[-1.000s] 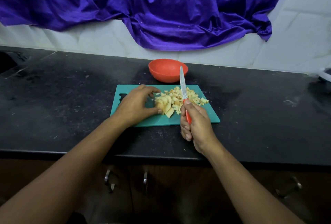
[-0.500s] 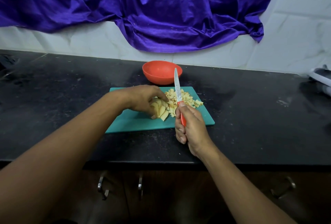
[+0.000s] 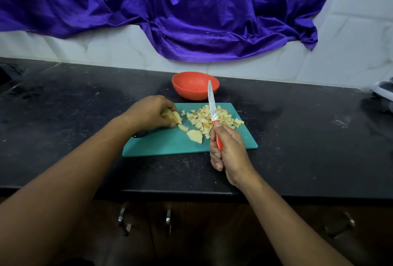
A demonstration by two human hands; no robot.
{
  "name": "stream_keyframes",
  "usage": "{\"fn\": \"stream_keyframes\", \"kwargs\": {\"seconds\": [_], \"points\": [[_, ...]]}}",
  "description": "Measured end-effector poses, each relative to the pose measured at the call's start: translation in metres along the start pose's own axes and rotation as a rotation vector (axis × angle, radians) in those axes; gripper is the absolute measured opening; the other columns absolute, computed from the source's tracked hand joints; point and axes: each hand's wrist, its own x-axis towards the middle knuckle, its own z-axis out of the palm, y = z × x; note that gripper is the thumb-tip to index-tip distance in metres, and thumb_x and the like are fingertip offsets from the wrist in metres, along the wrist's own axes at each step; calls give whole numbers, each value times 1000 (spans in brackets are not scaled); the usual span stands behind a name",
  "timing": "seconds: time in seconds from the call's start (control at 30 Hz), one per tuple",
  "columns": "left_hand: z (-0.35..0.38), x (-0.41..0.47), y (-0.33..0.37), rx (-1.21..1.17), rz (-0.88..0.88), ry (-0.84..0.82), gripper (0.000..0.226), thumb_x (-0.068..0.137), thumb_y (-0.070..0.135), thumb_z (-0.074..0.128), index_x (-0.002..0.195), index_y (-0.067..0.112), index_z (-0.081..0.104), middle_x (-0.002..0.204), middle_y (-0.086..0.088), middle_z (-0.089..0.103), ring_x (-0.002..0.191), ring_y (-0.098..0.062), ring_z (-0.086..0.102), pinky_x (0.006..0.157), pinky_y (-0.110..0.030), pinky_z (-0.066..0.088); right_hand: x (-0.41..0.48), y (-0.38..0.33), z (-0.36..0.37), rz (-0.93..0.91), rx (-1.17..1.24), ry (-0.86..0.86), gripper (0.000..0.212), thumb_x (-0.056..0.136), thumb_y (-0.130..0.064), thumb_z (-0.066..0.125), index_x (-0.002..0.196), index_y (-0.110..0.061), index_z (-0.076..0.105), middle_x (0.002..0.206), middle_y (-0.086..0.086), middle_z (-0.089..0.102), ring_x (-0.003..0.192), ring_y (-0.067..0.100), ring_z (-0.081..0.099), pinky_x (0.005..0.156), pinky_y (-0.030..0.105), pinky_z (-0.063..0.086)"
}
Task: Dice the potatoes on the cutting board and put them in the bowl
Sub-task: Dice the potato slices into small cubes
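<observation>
- The left hand (image 3: 148,112) had drawn away to the left since half a second earlier, when it lay against the potato heap beside the blade. It now sat over the left end of the flat teal plastic cutting board (image 3: 165,145), fingers curled, pinching a few pale-yellow potato slices (image 3: 174,116).
- A gap of bare board had opened between that hand and the heap of diced pale potato pieces (image 3: 221,115), which stayed on the right half of the board.
- Two loose pieces had been left lying in that gap: a small potato wedge (image 3: 182,127) just beside the left fingertips, and a bigger potato wedge (image 3: 194,136) nearer the board's front.
- The right hand (image 3: 228,153) kept its fingers wrapped round the orange handle of the steel-bladed knife (image 3: 212,106). The blade pointed away above the heap, its tip overlapping the bowl in view.
- The round orange plastic bowl (image 3: 194,87) stood on the black stone counter (image 3: 63,106), just behind the board's far edge.
- The left wrist covered part of the board's dark handle slot (image 3: 140,134). The blade and the right thumb hid some diced pieces.
- A crumpled purple cloth (image 3: 191,21) hung over the white tiled wall (image 3: 340,57). Metal cabinet handles (image 3: 122,219) showed below the counter edge.
</observation>
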Motion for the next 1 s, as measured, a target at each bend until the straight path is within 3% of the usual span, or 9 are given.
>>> {"fn": "stream_keyframes", "kwargs": {"seconds": [0.2, 0.4, 0.53, 0.63, 0.77, 1.0], "points": [[1, -1, -8, 51, -106, 89, 48, 84, 48, 79, 128, 34, 66, 127, 3, 63, 112, -20, 59, 91, -43, 52, 0, 0, 1, 2, -6, 5, 39, 110, -38, 43, 83, -13, 52, 53, 4, 37, 37, 15, 28, 37, 23, 25], [3, -11, -1, 101, -125, 168, 71, 81, 56, 78, 145, 39, 51, 136, 3, 49, 120, -21, 56, 86, -40, 50, 0, 0, 1, 0, -5, 8, 38, 110, -38, 43, 83, -13, 52, 54, 4, 37, 37, 15, 28, 36, 23, 25], [4, -21, 23, 40, -48, 268, 58, 83, 54, 77, 136, 37, 60, 130, 7, 53, 116, -16, 57, 84, -36, 49, 0, 0, 1, 0, -8, 9, 38, 110, -39, 43, 84, -12, 52, 54, 4, 36, 37, 14, 28, 36, 22, 26], [16, -26, 45, 18, 34, 191, 48, 84, 60, 72, 125, 36, 67, 121, 10, 60, 111, -14, 59, 84, -36, 51, 1, 0, 1, -5, -2, 11, 38, 110, -39, 43, 84, -12, 52, 53, 4, 36, 36, 14, 28, 36, 22, 26], [39, -29, 60, 42, 28, 168, 52, 83, 73, 62, 118, 35, 69, 115, 10, 62, 104, -12, 61, 83, -37, 54, 0, 0, 2, -8, -5, 16, 38, 110, -39, 43, 84, -12, 52, 53, 5, 35, 35, 14, 28, 36, 21, 25], [45, -35, 50, 2, -41, 284, 25, 88, 55, 69, 103, 35, 70, 103, 14, 61, 99, -10, 57, 73, -33, 50, 0, 1, 2, -14, -21, 15, 39, 110, -38, 43, 82, -13, 52, 53, 4, 36, 37, 15, 28, 36, 22, 26]]}}
